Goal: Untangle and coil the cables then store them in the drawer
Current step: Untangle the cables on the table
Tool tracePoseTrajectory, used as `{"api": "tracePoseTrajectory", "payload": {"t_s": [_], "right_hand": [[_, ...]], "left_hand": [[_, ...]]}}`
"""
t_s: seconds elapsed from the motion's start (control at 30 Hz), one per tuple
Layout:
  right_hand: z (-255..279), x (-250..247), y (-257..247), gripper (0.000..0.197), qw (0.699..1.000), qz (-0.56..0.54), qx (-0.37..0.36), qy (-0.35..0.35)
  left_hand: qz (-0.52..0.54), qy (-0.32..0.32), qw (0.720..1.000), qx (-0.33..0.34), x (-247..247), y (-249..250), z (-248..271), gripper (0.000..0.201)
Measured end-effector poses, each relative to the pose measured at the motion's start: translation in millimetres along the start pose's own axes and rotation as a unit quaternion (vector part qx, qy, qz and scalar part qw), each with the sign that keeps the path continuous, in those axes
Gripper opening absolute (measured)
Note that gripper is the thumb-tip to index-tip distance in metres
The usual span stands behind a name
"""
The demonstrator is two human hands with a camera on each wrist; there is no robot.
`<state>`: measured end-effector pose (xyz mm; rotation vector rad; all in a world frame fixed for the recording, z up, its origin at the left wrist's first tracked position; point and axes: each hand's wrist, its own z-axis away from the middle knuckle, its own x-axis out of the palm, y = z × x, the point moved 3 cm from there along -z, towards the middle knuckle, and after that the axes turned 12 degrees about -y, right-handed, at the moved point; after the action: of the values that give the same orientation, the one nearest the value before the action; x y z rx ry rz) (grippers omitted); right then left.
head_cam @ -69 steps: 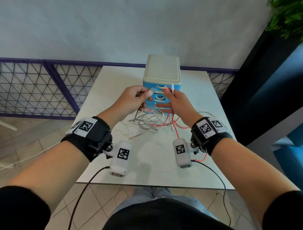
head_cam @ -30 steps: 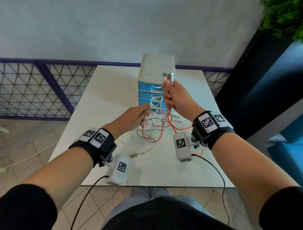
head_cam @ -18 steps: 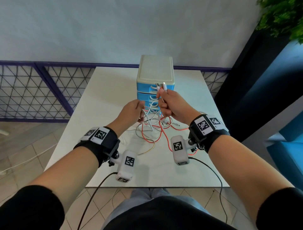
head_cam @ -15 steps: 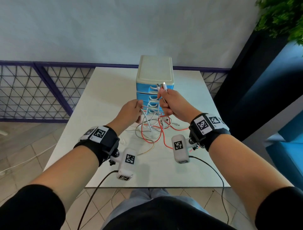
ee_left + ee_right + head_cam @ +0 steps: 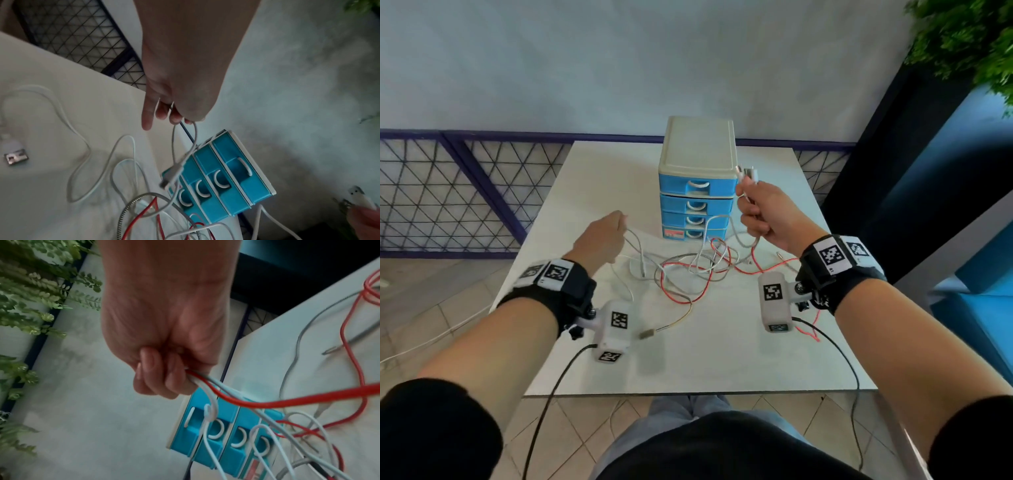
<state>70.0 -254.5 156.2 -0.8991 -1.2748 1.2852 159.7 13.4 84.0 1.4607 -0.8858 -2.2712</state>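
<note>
your right hand [image 5: 765, 214] is raised beside the drawer unit [image 5: 697, 178], level with its top drawer, fist clenched around a bundle of cables: red, white and grey strands leave the bottom of the fist in the right wrist view, and plug ends [image 5: 747, 173] stick up out of the top of it. your left hand [image 5: 601, 241] sits lower and to the left, above the table [image 5: 599, 171], knuckles up, fingers pinching a white cable [image 5: 174, 146] that loops down to a small plug hanging in front of the drawers. the little finger points straight down, free of the cable.

between your hands the tangle [image 5: 695, 270] lies on the table just in front of the drawer unit, red, white and braided grey strands crossing one another. one strand runs toward you and ends in a plug [image 5: 647, 333] beside your left wrist camera. a red loop [image 5: 810, 329] reaches the right side of the table near your right wrist.

all four drawers look closed. the unit stands toward the far edge, a little right of centre. bare tabletop shows to the left of your left hand and along the near edge in front of you. on the right, your hand is close to the table's right edge, with a dark panel [image 5: 900, 164] beyond it. a mesh railing [image 5: 448, 192] runs past the left and far sides.
</note>
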Motion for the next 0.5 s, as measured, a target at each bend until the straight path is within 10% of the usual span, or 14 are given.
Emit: {"api": "tracePoseTrajectory", "payload": {"t_s": [0.23,0.3,0.4,0.5], "right_hand": [[-11,2,-6,0.020,0.998,-0.008,-0.036,0.041],[-11,12,-9,0.019,0.999,-0.016,-0.044,0.027],[-10,29,-11,0.020,0.998,-0.027,-0.059,0.007],[-13,43,-16,0.021,0.995,-0.044,-0.085,0.008]], "left_hand": [[-0.150,-0.105,0.979,0.089,24,-5,0,0.004],[-0.166,-0.067,0.974,0.136,31,10,2,0.022],[-0.055,0.045,0.959,0.274,33,66,19,0.044],[0.053,-0.055,0.951,0.300,41,115,41,0.046]]}}
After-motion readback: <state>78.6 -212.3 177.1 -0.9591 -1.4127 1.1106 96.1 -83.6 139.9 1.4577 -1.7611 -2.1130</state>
